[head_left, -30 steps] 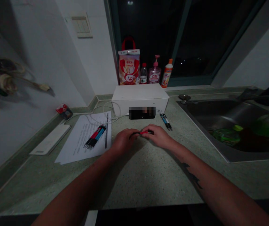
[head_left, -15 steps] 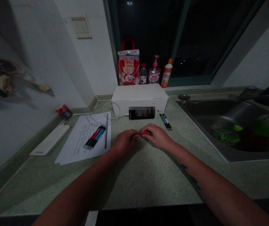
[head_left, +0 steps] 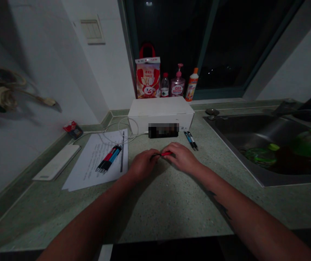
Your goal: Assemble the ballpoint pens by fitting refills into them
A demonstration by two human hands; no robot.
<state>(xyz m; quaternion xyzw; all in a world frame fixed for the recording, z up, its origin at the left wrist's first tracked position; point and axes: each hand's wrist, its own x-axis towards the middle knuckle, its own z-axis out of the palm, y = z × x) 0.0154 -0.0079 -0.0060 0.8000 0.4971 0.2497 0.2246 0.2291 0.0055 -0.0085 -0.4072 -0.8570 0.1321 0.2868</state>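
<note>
Between my hands, over the middle of the counter, is a red and black pen (head_left: 166,153). My left hand (head_left: 145,162) is closed on its dark end, and my right hand (head_left: 181,156) pinches the red barrel. The fingers cover much of it, so I cannot tell whether its parts are joined. To the left, several red, blue and black pens (head_left: 109,159) lie bunched on printed sheets of paper (head_left: 90,159). Two more pens, one blue and one white (head_left: 190,140), rest beyond my right hand.
A phone (head_left: 163,132) on a white cable leans against a white box (head_left: 161,108). Behind stand a red bag (head_left: 148,79) and several bottles. The steel sink (head_left: 234,152) is at right; a flat white object (head_left: 57,162) and a small red packet (head_left: 73,129) are at left.
The hands stay almost in place, both still gripping the pen. More of the red barrel's right end lies within the right fingers now. The whole view has shifted very slightly.
</note>
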